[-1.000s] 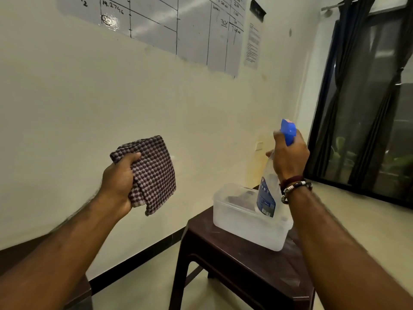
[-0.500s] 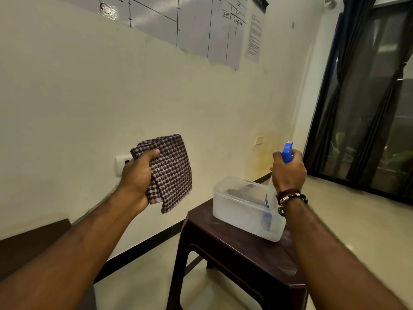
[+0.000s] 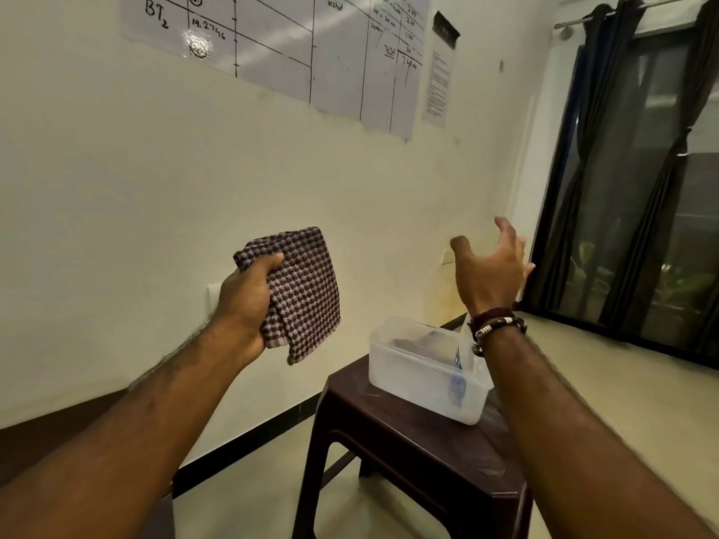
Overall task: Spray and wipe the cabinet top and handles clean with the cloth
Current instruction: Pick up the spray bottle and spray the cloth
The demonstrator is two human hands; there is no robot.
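My left hand (image 3: 245,301) grips a folded brown-and-white checked cloth (image 3: 303,293), held up in front of the wall. My right hand (image 3: 490,270) hovers with fingers spread and holds nothing, above a clear plastic tub (image 3: 412,367). The spray bottle (image 3: 463,355) stands inside that tub at its right end, partly hidden behind my right wrist, its blue top out of sight. A dark brown cabinet top (image 3: 46,429) shows at the lower left, mostly covered by my left arm.
The tub sits on a dark brown plastic stool (image 3: 412,453) by the wall. A whiteboard sheet (image 3: 311,40) hangs above. Dark curtains (image 3: 630,169) and a glass door fill the right side. Pale tiled floor lies around the stool.
My right hand lowered the spray bottle into the tub, let go of it and rose with fingers spread. The left hand kept hold of the cloth.
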